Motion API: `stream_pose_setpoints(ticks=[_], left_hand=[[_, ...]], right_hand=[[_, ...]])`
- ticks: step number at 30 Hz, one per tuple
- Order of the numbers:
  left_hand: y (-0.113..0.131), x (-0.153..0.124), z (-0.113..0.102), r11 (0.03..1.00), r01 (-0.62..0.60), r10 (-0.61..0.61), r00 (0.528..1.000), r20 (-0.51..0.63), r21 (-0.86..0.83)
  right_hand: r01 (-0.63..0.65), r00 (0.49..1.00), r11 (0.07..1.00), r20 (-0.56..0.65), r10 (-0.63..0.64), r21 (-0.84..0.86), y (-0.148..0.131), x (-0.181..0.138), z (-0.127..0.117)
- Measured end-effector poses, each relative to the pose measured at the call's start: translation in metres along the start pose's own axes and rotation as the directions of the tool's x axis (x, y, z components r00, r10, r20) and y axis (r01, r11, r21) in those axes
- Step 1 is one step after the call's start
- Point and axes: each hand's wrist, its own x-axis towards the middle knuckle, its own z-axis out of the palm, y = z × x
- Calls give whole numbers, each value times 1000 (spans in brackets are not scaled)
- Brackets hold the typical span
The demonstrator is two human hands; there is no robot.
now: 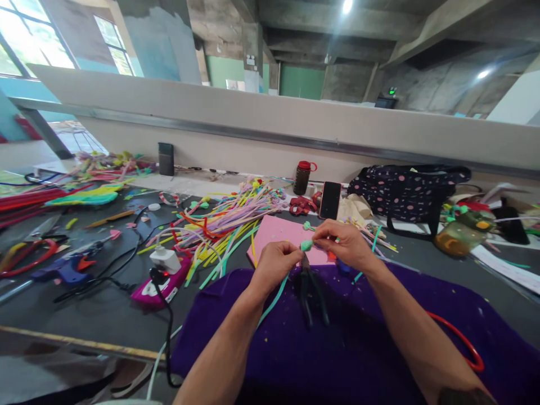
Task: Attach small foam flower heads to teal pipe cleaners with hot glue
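Over the pink board, both hands meet at a small mint-green pipe-cleaner bud. My left hand pinches it from the left, thumb and forefinger together. From the other side my right hand closes its fingertips at the bud's right edge. A long mint-green pipe cleaner trails below my left hand; whether it joins the bud is hidden. Dark-handled pliers lie just beneath the hands on the purple cloth, jaws toward the bud. Another small green bud sits behind my hands.
Left of the board is a heap of coloured pipe cleaners. A magenta power strip, glue gun and red-handled scissors lie farther left. Behind stand a phone, red-lidded bottle and dark patterned bag.
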Motion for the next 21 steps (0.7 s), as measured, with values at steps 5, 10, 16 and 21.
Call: stream_pose_setpoints(ticks=[5, 10, 16, 21], left_hand=[[-2, 0, 1, 995, -26, 23, 999, 25, 96], [-2, 0, 2, 989, -59, 56, 998, 26, 138], [0, -2, 2, 983, -55, 52, 998, 24, 174], [3, -2, 1, 980, -55, 49, 998, 32, 193]], right_hand=[[18, 998, 1000, 56, -17, -12, 2, 1, -1], [33, 994, 996, 102, -25, -78, -1, 1, 0], [61, 992, 992, 121, -48, -114, -3, 1, 2], [74, 990, 988, 129, -57, -133, -3, 0, 3]])
